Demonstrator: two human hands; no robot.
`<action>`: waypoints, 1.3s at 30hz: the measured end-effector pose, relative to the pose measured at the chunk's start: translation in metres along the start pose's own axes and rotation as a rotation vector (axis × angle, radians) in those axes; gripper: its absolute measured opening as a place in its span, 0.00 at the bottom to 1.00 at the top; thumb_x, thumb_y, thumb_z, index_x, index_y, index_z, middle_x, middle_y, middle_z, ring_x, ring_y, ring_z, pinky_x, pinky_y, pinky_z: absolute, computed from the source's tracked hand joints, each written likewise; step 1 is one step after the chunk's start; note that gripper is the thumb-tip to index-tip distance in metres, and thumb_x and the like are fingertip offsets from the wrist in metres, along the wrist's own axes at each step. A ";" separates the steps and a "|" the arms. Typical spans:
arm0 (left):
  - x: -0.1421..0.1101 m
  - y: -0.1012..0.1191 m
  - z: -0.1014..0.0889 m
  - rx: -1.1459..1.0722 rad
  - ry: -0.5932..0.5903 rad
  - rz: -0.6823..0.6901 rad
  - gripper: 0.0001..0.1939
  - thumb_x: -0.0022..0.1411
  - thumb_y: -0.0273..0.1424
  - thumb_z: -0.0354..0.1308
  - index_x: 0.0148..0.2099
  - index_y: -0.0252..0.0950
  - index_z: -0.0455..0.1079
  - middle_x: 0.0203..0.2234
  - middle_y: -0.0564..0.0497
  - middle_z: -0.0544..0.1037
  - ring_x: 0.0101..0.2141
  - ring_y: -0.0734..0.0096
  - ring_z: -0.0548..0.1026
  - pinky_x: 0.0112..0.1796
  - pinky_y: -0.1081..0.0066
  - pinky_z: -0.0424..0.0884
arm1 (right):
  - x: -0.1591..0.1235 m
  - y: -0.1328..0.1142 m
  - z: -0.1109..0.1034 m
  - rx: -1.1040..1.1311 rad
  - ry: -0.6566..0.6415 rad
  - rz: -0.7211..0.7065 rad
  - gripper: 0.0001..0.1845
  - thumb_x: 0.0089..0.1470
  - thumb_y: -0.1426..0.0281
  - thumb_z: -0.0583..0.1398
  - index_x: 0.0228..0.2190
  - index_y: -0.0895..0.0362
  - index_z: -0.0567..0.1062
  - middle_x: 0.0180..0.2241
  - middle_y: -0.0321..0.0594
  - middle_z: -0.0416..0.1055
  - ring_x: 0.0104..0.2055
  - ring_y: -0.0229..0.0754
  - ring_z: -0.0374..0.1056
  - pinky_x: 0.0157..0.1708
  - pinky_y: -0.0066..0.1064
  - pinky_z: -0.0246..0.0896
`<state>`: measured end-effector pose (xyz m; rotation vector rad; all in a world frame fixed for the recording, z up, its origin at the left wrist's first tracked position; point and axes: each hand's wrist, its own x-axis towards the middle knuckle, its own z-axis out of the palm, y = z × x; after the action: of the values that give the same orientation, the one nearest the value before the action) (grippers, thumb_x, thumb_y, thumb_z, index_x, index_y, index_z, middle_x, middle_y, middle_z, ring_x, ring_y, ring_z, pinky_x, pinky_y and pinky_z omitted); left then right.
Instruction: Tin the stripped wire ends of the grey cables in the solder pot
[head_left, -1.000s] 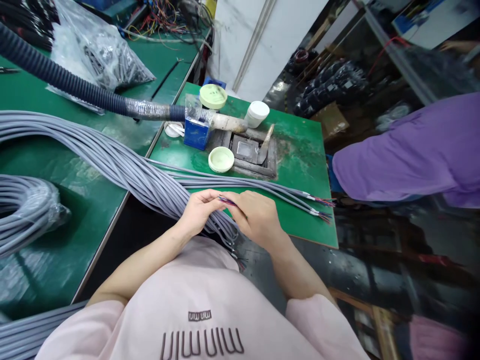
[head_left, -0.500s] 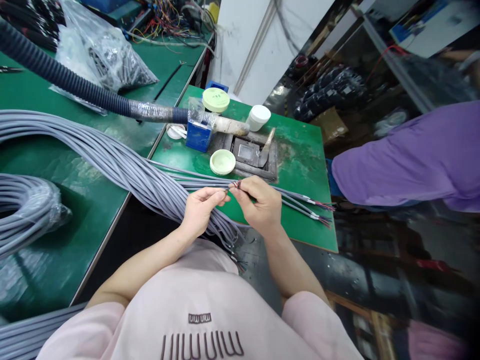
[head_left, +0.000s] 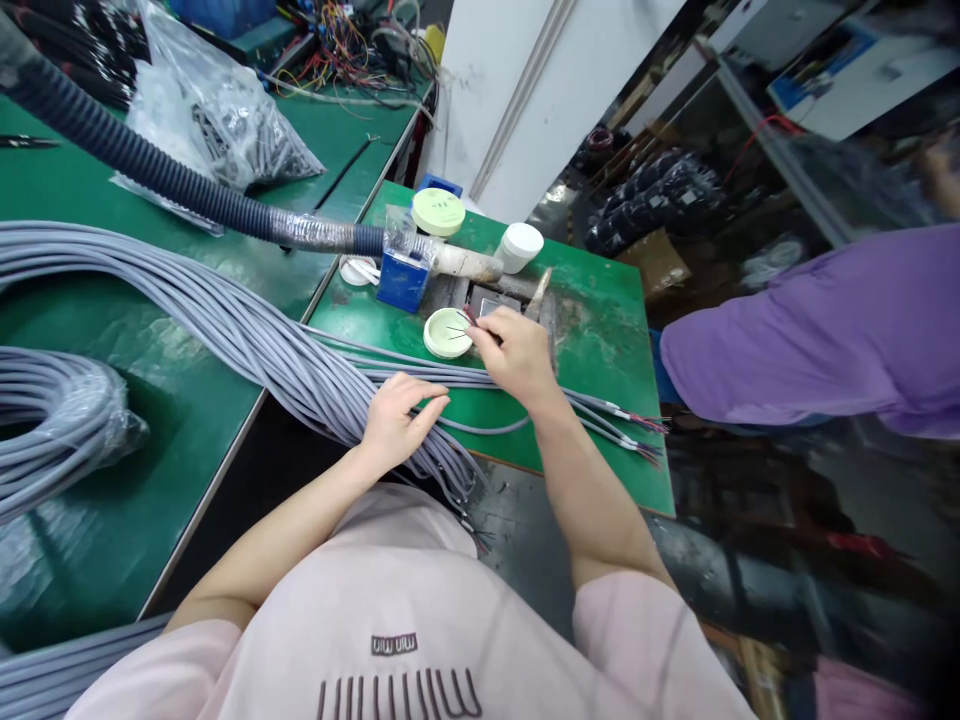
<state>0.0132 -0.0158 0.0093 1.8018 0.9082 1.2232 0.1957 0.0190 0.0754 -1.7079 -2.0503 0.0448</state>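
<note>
My right hand (head_left: 517,352) is closed in a pinch on the stripped end of a grey cable, its thin coloured wires (head_left: 469,317) poking out at the fingertips. Those wire tips are over a shallow pale-green dish (head_left: 448,333); whether they touch its contents I cannot tell. From under my right wrist the held cable (head_left: 487,431) curves back to the left. My left hand (head_left: 403,415) holds nothing, thumb and fingers stretched out beside the thick bundle of grey cables (head_left: 247,320). Several finished-looking cable ends with fanned wires (head_left: 646,424) lie to the right on the green board.
Behind the dish are a dark metal-framed plate with a scraper (head_left: 538,292), a white tub (head_left: 519,247), a pale-green lid (head_left: 438,211) and a blue box (head_left: 403,280) under a ribbed hose (head_left: 202,195). A coiled cable (head_left: 60,430) lies left. A person in a purple top (head_left: 817,330) is at the right.
Both hands were together at the wires. My left hand has let go and opened. My right hand has carried the wire end up and forward to the pale-green dish.
</note>
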 end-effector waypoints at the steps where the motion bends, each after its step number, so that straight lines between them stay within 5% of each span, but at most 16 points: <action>1: -0.002 -0.004 0.000 0.063 -0.022 0.035 0.07 0.61 0.33 0.58 0.37 0.39 0.78 0.32 0.47 0.82 0.34 0.64 0.74 0.40 0.63 0.65 | 0.007 0.004 0.003 -0.046 -0.052 0.015 0.14 0.59 0.68 0.55 0.24 0.58 0.75 0.28 0.42 0.71 0.32 0.42 0.65 0.32 0.32 0.54; 6: -0.008 -0.016 0.006 0.234 -0.075 0.164 0.08 0.61 0.33 0.58 0.39 0.40 0.77 0.32 0.47 0.82 0.34 0.64 0.74 0.37 0.64 0.61 | 0.030 0.013 0.020 -0.246 -0.238 0.004 0.13 0.58 0.68 0.55 0.27 0.59 0.77 0.31 0.45 0.73 0.37 0.47 0.63 0.32 0.34 0.51; 12: -0.008 -0.016 0.006 0.220 -0.103 0.151 0.08 0.62 0.34 0.57 0.39 0.41 0.77 0.32 0.47 0.82 0.34 0.64 0.73 0.38 0.64 0.60 | 0.038 0.014 0.031 -0.342 -0.324 -0.038 0.15 0.59 0.68 0.54 0.29 0.59 0.78 0.33 0.49 0.73 0.39 0.50 0.61 0.31 0.36 0.49; 22: -0.010 -0.018 0.005 0.187 -0.127 0.142 0.09 0.63 0.34 0.55 0.39 0.40 0.77 0.31 0.46 0.82 0.34 0.64 0.74 0.38 0.63 0.61 | 0.038 0.021 0.028 -0.379 -0.279 -0.074 0.15 0.58 0.68 0.54 0.30 0.60 0.79 0.32 0.51 0.73 0.38 0.51 0.61 0.32 0.38 0.50; 29: -0.010 -0.021 0.006 0.202 -0.124 0.173 0.08 0.62 0.34 0.56 0.40 0.41 0.77 0.32 0.47 0.82 0.34 0.64 0.74 0.39 0.63 0.62 | 0.035 0.069 0.002 -0.403 -0.137 0.169 0.16 0.56 0.66 0.55 0.28 0.58 0.80 0.30 0.49 0.74 0.36 0.51 0.63 0.32 0.38 0.53; 39: -0.011 -0.024 0.007 0.233 -0.114 0.227 0.07 0.61 0.32 0.57 0.40 0.42 0.76 0.32 0.48 0.82 0.34 0.64 0.74 0.39 0.64 0.61 | 0.042 0.098 0.020 -0.479 -0.235 0.394 0.17 0.56 0.66 0.55 0.35 0.61 0.82 0.36 0.55 0.78 0.39 0.53 0.71 0.36 0.37 0.59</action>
<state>0.0131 -0.0162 -0.0178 2.1867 0.8248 1.1755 0.2735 0.0856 0.0405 -2.4920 -1.9548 -0.1361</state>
